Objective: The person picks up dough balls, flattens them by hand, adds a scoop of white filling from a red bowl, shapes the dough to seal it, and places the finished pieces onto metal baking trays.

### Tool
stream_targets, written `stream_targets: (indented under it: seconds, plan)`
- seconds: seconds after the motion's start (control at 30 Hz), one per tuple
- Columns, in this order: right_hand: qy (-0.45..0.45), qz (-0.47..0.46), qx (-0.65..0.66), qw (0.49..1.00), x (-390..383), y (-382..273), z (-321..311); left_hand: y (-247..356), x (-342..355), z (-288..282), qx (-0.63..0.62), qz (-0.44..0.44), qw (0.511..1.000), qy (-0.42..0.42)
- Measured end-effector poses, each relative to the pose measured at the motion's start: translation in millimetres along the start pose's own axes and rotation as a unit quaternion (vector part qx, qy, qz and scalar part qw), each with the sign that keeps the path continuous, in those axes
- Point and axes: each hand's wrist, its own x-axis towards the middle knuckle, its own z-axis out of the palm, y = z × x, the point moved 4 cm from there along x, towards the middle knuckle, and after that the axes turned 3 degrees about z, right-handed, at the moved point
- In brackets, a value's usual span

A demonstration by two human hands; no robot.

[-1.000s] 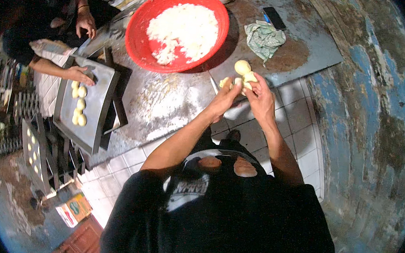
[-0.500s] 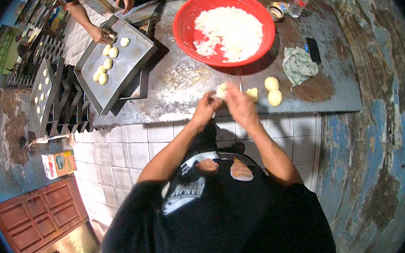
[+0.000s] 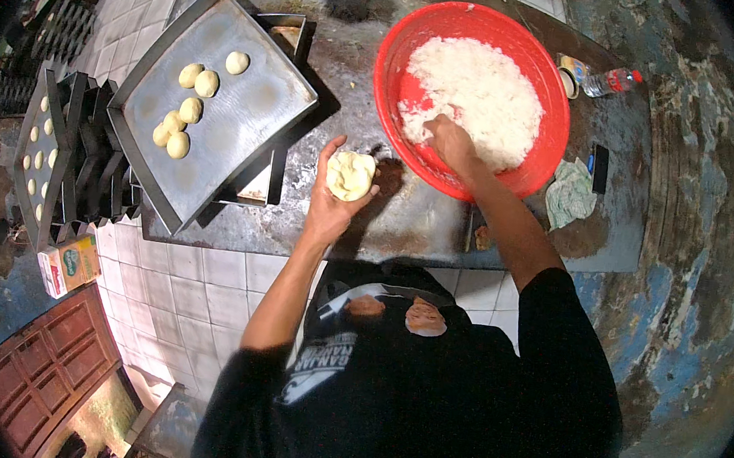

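My left hand (image 3: pixel 326 216) is raised over the table's front part, palm up, with fingers and thumb curled round a flattened, cupped piece of pale yellow dough (image 3: pixel 350 176). To the right, my right hand (image 3: pixel 453 145) reaches over the near rim of a wide red basin (image 3: pixel 384 111). Its fingers are pinched together at the left edge of a white, crumbly mixture (image 3: pixel 491 91) heaped inside; the fingertips are partly hidden. Several round dough balls (image 3: pixel 206 84) lie on a grey metal tray (image 3: pixel 250 112) left of my left hand.
Right of the basin are a plastic bottle (image 3: pixel 609 81), a crumpled greenish cloth (image 3: pixel 571 196) and a dark phone (image 3: pixel 600 169). Another tray sits beneath the dough tray. At far left, more trays (image 3: pixel 56 159) with dough balls are stacked crosswise, near a carton (image 3: pixel 70 266).
My hands were together over the dough at the table's front edge; now the left holds it alone and the right is in the basin. The view has shifted, and the other person's hands are gone from the tray.
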Motion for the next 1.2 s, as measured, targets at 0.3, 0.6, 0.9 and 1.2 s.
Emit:
stream_targets:
  seconds: [0.3, 0.6, 0.9, 1.2]
  plan:
    - [-0.055, 0.3, 0.535, 0.788, -19.3, 40.3, -43.0, 28.2, 58.8, 0.2, 0.12, 0.045, 0.99, -0.054]
    - [0.115, 0.028, 0.211, 0.97, -49.2, -107.9, -161.0, -8.0, 78.0, 84.9, 0.223, 0.084, 0.971, -0.035]
    - [0.141, 0.125, 0.512, 0.838, -136.9, -98.8, -141.2, -6.4, 0.0, 92.1, 0.175, 0.139, 0.974, -0.037]
    - [0.204, -0.059, 0.271, 0.939, -251.5, -144.4, -154.4, -33.9, -93.6, 124.6, 0.13, 0.153, 0.979, -0.04]
